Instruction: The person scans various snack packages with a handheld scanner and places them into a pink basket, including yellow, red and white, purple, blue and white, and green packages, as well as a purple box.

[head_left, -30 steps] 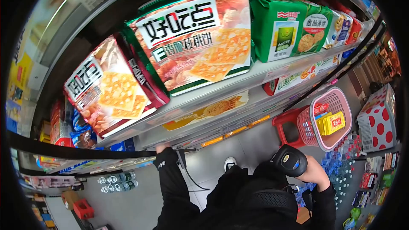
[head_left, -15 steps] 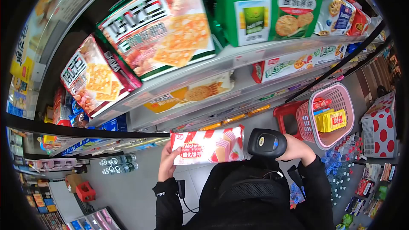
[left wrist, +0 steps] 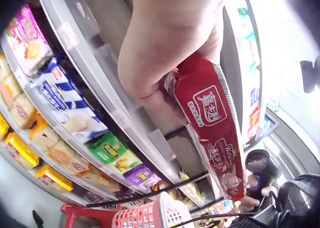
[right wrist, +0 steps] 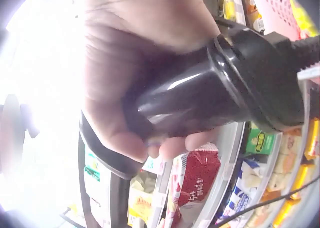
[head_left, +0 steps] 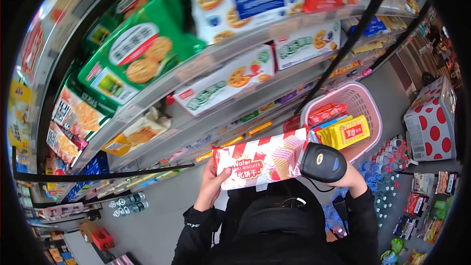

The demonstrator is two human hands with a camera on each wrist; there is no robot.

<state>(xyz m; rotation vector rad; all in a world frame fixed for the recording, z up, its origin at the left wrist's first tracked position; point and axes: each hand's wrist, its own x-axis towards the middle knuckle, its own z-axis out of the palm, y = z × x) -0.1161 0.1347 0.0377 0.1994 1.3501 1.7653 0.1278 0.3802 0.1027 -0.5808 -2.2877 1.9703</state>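
Note:
My left hand [head_left: 211, 186] pinches the left end of a red and white wafer pack [head_left: 262, 159], thumb on its front. In the left wrist view the fingers [left wrist: 160, 95] curl round the end of the pack [left wrist: 215, 133], whose red side shows. My right hand [head_left: 351, 174] grips a black handheld scanner [head_left: 323, 163], its head right at the pack's right end. Seen from the right wrist, the fingers [right wrist: 175, 147] wrap the scanner's dark handle [right wrist: 190, 93], with the red pack [right wrist: 200, 173] beyond.
Shelves [head_left: 216, 54] of biscuit packs run along the left and front. A pink basket [head_left: 375, 113] with red, blue and yellow packs stands just beyond the scanner. Bottled drinks [head_left: 380, 181] and a polka-dot box [head_left: 431, 122] are at the right; a cable hangs from the scanner.
The left hand has come up from beside the shelf with the wafer pack, then moved right with it. The view has shifted right along the shelf; the basket appears nearer.

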